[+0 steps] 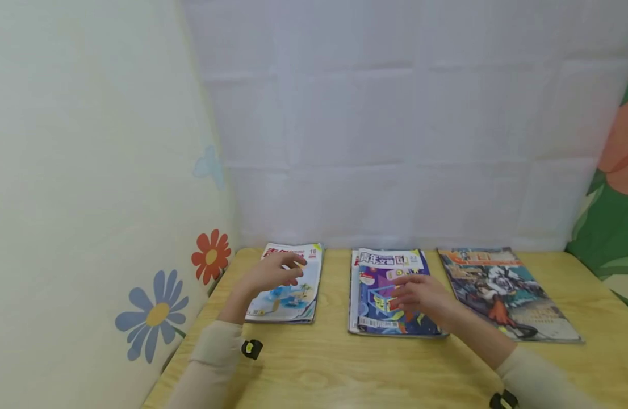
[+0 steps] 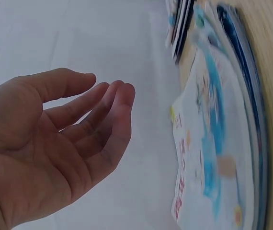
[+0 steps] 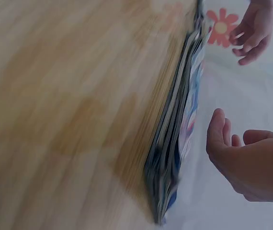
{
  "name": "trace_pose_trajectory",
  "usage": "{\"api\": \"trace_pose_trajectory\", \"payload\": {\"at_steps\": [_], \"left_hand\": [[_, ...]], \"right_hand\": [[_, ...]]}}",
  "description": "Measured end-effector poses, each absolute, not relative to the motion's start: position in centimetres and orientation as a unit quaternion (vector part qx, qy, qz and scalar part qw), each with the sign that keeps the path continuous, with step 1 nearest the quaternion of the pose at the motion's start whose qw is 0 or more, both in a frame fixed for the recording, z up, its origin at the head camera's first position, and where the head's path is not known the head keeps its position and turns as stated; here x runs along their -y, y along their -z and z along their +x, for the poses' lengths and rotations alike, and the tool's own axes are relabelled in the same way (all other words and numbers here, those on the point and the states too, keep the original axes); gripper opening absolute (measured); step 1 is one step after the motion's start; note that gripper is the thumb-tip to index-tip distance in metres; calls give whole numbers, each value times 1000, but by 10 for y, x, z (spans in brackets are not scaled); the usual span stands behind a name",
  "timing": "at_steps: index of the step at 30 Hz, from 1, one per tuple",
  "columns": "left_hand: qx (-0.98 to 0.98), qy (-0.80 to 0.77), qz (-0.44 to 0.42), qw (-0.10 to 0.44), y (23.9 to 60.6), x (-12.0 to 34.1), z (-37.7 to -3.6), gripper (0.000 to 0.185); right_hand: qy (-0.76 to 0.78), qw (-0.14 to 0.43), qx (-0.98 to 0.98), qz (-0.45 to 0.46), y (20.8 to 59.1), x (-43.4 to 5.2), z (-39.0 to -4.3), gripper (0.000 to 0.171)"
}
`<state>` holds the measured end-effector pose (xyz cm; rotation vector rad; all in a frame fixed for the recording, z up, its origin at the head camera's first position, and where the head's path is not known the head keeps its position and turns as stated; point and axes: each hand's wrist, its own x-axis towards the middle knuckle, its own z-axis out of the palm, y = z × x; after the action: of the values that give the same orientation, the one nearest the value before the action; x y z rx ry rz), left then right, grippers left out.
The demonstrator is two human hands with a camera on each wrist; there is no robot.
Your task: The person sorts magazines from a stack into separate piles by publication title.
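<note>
My left hand (image 1: 274, 273) hovers above the left stack of magazines (image 1: 306, 295), whose white cover has red lettering and a blue beach picture. In the left wrist view its fingers are loosely bent with nothing between them, apart from the magazines (image 2: 189, 158). Over the middle stack of magazines (image 1: 367, 309), topped by a purple-blue cover, is my right hand (image 1: 421, 296). The right wrist view has those fingers relaxed and holding nothing, with a gap to the stack's edge (image 3: 175, 115). Both hands hide part of the covers beneath them.
To the right lies a magazine (image 1: 513, 295) with an orange-topped, illustrated cover. All the magazines rest on a wooden table (image 1: 314, 369) against a white cloth backdrop (image 1: 396, 142). A flower-printed wall (image 1: 114, 170) borders the left side. Each sleeve carries a small black wrist device.
</note>
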<state>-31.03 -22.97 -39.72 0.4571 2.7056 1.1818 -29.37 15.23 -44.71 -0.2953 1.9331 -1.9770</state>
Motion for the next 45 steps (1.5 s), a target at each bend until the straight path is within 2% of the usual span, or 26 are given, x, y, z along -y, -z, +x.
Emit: {"api": "trace_pose_trajectory", "payload": {"at_steps": [6, 16, 20, 30, 31, 35, 36, 38, 42, 45], "left_hand": [[-897, -397, 180, 81, 409, 183, -325, 31], [-915, -369, 118, 113, 445, 108, -348, 39], [-936, -319, 106, 105, 452, 96, -348, 40], [-945, -302, 92, 90, 455, 84, -341, 26], [-944, -305, 89, 90, 455, 83, -340, 25], [-942, -315, 79, 91, 454, 80, -337, 23], [-941, -317, 76, 91, 454, 80, -337, 23], [-938, -325, 71, 92, 454, 80, -337, 26], [-922, -371, 60, 94, 454, 81, -338, 29], [-899, -423, 53, 100, 456, 81, -339, 31]], "right_hand": [[621, 119, -772, -55, 447, -180, -308, 37], [430, 70, -894, -104, 456, -212, -316, 38], [430, 91, -894, -90, 459, -217, -318, 46], [458, 164, -871, -66, 460, -225, -318, 58], [461, 164, -870, -62, 459, -225, -319, 61], [485, 162, -859, -43, 456, -226, -320, 94], [489, 160, -857, -36, 455, -225, -320, 95], [505, 161, -848, -25, 455, -225, -322, 92], [556, 178, -812, -4, 455, -225, -327, 59], [604, 192, -774, 11, 457, -224, -330, 64]]}}
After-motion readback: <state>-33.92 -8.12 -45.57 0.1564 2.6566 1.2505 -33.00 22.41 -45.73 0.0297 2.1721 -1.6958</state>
